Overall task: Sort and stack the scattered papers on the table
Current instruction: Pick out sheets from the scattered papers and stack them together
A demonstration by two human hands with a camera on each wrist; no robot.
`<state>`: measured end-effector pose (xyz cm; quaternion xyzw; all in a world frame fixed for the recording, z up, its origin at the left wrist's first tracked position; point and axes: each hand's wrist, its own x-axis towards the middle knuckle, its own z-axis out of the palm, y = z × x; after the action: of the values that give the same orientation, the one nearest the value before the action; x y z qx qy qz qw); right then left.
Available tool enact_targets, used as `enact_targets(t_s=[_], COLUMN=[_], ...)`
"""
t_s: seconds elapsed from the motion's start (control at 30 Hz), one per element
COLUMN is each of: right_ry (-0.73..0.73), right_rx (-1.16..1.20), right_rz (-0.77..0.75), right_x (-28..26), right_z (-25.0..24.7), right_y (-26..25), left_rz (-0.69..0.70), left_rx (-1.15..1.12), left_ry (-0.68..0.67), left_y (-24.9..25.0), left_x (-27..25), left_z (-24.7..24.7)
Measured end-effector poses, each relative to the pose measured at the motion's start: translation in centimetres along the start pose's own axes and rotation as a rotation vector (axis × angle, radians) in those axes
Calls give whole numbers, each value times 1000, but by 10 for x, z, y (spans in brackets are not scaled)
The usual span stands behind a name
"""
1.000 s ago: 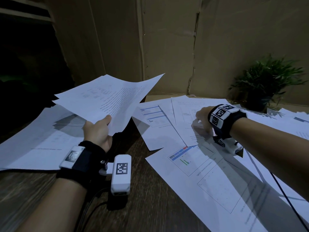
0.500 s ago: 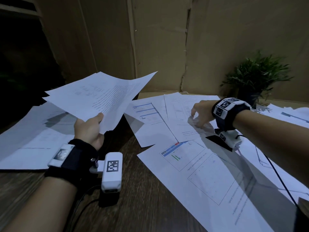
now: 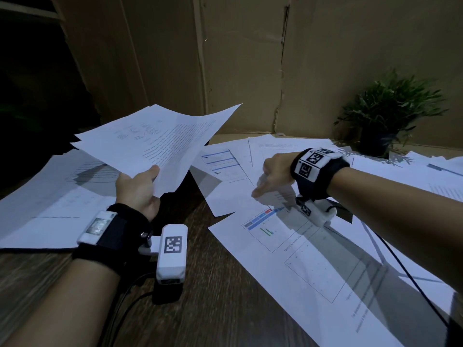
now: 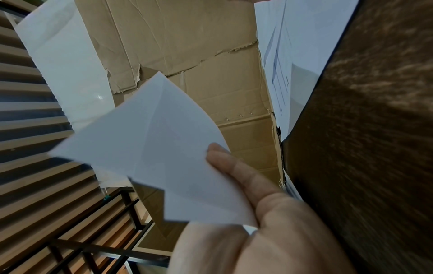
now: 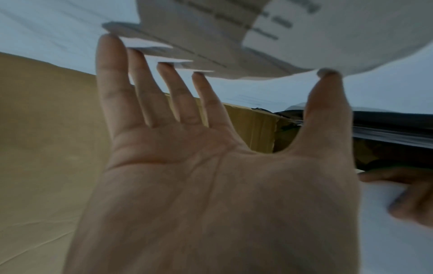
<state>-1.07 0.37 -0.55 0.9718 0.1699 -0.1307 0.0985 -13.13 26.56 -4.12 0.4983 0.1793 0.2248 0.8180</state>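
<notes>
My left hand (image 3: 137, 189) grips a bundle of printed sheets (image 3: 155, 141) by its near corner and holds it lifted over the table's left side. In the left wrist view a finger of the left hand (image 4: 257, 213) lies under the held sheets (image 4: 164, 148). My right hand (image 3: 273, 171) rests on a text sheet (image 3: 275, 151) in the middle of the table. In the right wrist view the right hand (image 5: 211, 166) is spread. Its straight fingers and thumb touch the sheet (image 5: 304, 37) with their tips, and the paper bows up between them.
More sheets lie scattered on the dark wooden table (image 3: 213, 296): a large one at the left (image 3: 45, 204), a chart page (image 3: 300, 259) in front, a blue-lined page (image 3: 220, 164), others at the far right (image 3: 426, 176). A potted plant (image 3: 383, 116) stands before the cardboard wall (image 3: 238, 58).
My right hand has slid a little leftward over the middle sheet, its thumb now spread out and the paper bulging beneath it. The left hand still holds its bundle up.
</notes>
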Motion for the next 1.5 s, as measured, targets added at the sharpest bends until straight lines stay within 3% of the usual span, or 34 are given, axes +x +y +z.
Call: enact_targets(t_s=[0.3, 0.5, 0.6, 0.83, 1.13, 1.3, 1.43, 1.5], right_ry=[16, 103, 151, 34, 30, 209, 698, 841], right_rx=[-52, -118, 30, 320, 272, -27, -172, -151], right_rz=[19, 9, 43, 35, 7, 79, 225, 277], right_x=[1, 2, -2, -2, -7, -5, -12, -19], right_z=[1, 4, -1, -10, -3, -4, -14, -25], right_y=[-10, -10, -5, 16, 27, 17, 17, 24], left_rz=[7, -1, -1, -9, -4, -21, -12, -9], left_rx=[-25, -19, -16, -16, -23, -13, 5, 10], left_ry=[2, 12, 14, 7, 1, 9, 15, 29], left_y=[0, -1, 0, -1, -2, -3, -5, -6], left_x=[0, 1, 1, 2, 2, 4, 7, 9], left_z=[1, 2, 2, 1, 2, 1, -1, -2])
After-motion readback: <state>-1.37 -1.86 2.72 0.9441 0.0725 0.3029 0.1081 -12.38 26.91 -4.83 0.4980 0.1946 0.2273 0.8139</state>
